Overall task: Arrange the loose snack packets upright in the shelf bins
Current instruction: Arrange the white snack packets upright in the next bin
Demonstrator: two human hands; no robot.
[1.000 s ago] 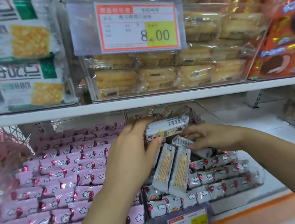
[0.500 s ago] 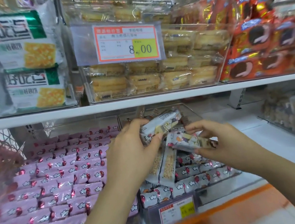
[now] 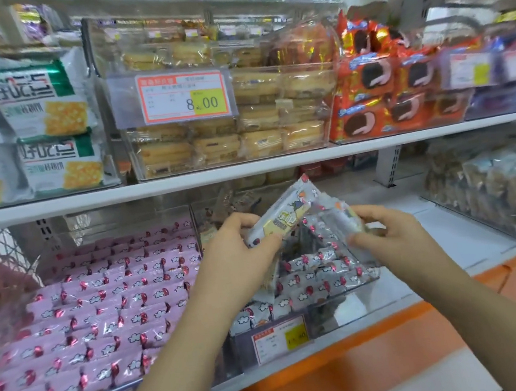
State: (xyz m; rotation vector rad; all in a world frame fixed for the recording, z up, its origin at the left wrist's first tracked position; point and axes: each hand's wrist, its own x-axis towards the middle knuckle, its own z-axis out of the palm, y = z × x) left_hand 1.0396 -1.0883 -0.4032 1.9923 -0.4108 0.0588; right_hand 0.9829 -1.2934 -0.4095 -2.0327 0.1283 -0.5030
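I see the left grip (image 3: pixel 238 256) closed round the lower end of a snack packet (image 3: pixel 285 218), thumb beneath and fingers over the top; the packet slants up and to the right from that grip, above the clear bin (image 3: pixel 339 312) on the lower shelf (image 3: pixel 470 244). Its wrapper is silvery white, with red marks at the ends, a yellow patch near the middle and a small cartoon figure above that. The right grip (image 3: pixel 388 237) pinches a second packet (image 3: pixel 341 221) between thumb and fingers; this one is blurred, leans up to the left, and its top comes close to the first packet's; I cannot tell whether the two touch. Both are held in the air, just above the packets in the bin (image 3: pixel 318 272), which lie in rows, silvery with white cloud shapes and red twists. A price tag (image 3: pixel 280 338) is fixed to the bin's front wall. Left of it a neighbouring bin holds pink packets (image 3: pixel 102 312) in tight rows. On the upper shelf (image 3: pixel 247 170) sit clear-wrapped yellow cakes (image 3: pixel 263 139) behind a label reading 8.00 (image 3: pixel 182 95).
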